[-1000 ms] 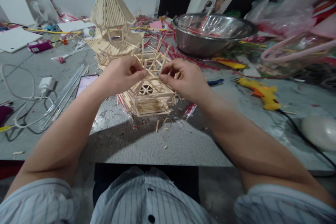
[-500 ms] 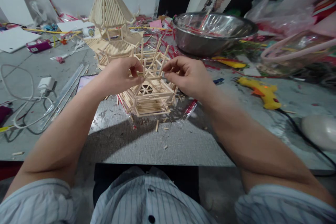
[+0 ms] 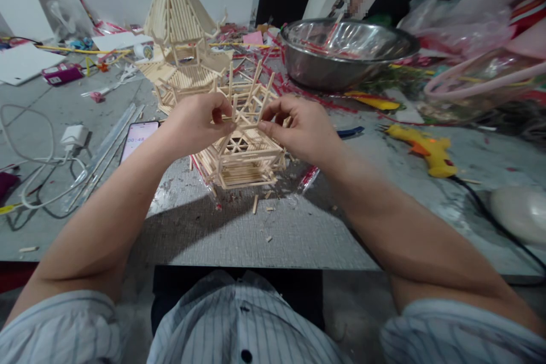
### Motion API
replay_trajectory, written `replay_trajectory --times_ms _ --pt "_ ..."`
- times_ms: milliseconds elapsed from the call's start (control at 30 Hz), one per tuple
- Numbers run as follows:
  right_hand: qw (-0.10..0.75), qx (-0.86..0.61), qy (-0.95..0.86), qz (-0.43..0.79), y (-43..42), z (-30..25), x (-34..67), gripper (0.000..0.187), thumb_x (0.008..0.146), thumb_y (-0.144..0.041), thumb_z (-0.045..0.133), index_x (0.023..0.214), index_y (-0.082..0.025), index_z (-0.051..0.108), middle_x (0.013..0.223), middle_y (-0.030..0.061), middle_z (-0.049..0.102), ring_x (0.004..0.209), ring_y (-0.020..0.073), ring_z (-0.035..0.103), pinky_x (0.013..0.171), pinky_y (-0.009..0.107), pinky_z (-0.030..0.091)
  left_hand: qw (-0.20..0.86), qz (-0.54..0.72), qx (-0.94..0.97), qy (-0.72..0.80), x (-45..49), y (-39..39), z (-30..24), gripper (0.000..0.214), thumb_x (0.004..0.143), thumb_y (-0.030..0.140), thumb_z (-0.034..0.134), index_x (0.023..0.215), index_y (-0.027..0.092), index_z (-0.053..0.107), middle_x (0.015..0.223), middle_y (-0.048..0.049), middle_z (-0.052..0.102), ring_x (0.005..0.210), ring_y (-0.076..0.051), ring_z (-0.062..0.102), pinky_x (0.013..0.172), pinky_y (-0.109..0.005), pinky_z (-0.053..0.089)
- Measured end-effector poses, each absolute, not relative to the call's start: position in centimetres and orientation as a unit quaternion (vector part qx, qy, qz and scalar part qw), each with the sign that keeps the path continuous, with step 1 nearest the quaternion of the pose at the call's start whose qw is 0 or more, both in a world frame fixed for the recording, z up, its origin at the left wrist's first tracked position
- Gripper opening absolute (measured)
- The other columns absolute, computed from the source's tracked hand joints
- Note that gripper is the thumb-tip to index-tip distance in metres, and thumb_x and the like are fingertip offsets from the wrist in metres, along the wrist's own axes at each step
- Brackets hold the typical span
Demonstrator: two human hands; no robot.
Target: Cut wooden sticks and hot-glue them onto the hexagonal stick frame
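Observation:
A small six-sided frame of thin wooden sticks (image 3: pixel 243 162) stands on the grey table (image 3: pixel 277 233) in front of me. My left hand (image 3: pixel 198 122) and my right hand (image 3: pixel 298 128) meet above it. Both pinch the ends of one thin wooden stick (image 3: pixel 246 124) that lies across the frame's upper posts. Behind the frame stands a taller stick-built pagoda with a pointed roof (image 3: pixel 177 17).
A steel bowl (image 3: pixel 345 54) sits at the back right. A yellow glue gun (image 3: pixel 422 151) with a black cord lies to the right. A phone (image 3: pixel 136 137), a white charger and cable (image 3: pixel 72 136) and clear rods lie to the left. Stick scraps litter the table.
My right hand has drawn back in to the stick after lifting slightly outward. My left hand has kept its pinch at the frame's top.

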State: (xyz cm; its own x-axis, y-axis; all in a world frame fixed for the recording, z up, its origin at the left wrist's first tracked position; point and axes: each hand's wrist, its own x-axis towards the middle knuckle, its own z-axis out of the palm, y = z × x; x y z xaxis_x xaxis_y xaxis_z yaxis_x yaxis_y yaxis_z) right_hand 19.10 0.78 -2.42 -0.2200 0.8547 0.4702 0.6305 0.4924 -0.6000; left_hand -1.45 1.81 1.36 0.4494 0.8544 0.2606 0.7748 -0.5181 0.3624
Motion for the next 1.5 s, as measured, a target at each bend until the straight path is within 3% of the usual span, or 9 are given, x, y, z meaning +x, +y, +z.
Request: replay_trajectory --times_ms 533,800,933,1133,1367,1500 --pt "0.366 -0.500 -0.772 0.143 0.3 -1.6 19.1 0.011 0.076 -0.025 0.061 0.084 -0.018 0.065 0.079 0.0030 0.064 0.066 0.0136 0.054 0.064 0.030 0.041 0.121 0.190 0.851 0.474 -1.9 1.8 1.8 0.020 0.077 0.034 0.059 0.087 0.017 0.065 0.081 -0.0026 0.063 0.072 -0.013 0.054 0.065 -0.025 0.037" --pt "0.398 -0.536 -0.738 0.100 1.4 -1.6 21.6 0.021 0.081 -0.020 0.046 0.090 -0.022 0.065 0.088 0.0031 0.068 0.078 0.0169 0.060 0.070 0.032 0.047 0.117 0.208 0.833 0.498 -4.0 2.2 3.3 0.019 0.079 0.029 0.055 0.084 0.014 0.064 0.072 -0.0015 0.059 0.066 -0.010 0.046 0.063 -0.024 0.035" --pt "0.349 -0.568 -0.743 0.061 2.3 -1.9 22.4 0.033 0.075 -0.013 0.044 0.097 -0.021 0.067 0.097 0.0062 0.069 0.087 0.0216 0.063 0.078 0.037 0.049 0.085 0.142 0.831 0.531 -4.4 1.5 4.5 0.020 0.079 0.029 0.051 0.075 0.013 0.063 0.057 0.0012 0.049 0.057 -0.009 0.038 0.060 -0.026 0.032" --pt "0.270 -0.590 -0.758 0.061 3.0 -2.3 22.5 0.054 0.071 -0.009 0.043 0.121 -0.014 0.063 0.118 0.0119 0.066 0.108 0.0286 0.061 0.093 0.044 0.047 0.073 -0.060 0.840 0.534 -4.4 1.2 4.7 0.029 0.077 0.039 0.049 0.063 0.018 0.064 0.051 -0.0007 0.048 0.060 -0.015 0.049 0.064 -0.029 0.036" --pt "0.256 -0.574 -0.775 0.060 3.4 -2.7 22.9 0.050 0.073 -0.012 0.045 0.118 -0.017 0.066 0.120 0.0094 0.067 0.108 0.0278 0.062 0.092 0.044 0.049 0.033 -0.049 0.843 0.534 -3.6 0.3 4.8 0.037 0.079 0.046 0.044 0.085 0.019 0.068 0.064 -0.0017 0.058 0.064 -0.015 0.054 0.067 -0.029 0.037" --pt "0.244 -0.547 -0.799 0.057 3.4 -2.6 23.1 0.047 0.074 -0.010 0.044 0.113 -0.018 0.068 0.123 0.0081 0.065 0.115 0.0256 0.059 0.100 0.041 0.046 0.045 -0.069 0.859 0.505 -3.6 0.1 4.7 0.043 0.080 0.056 0.044 0.091 0.021 0.067 0.070 -0.0025 0.062 0.063 -0.016 0.056 0.066 -0.028 0.038"
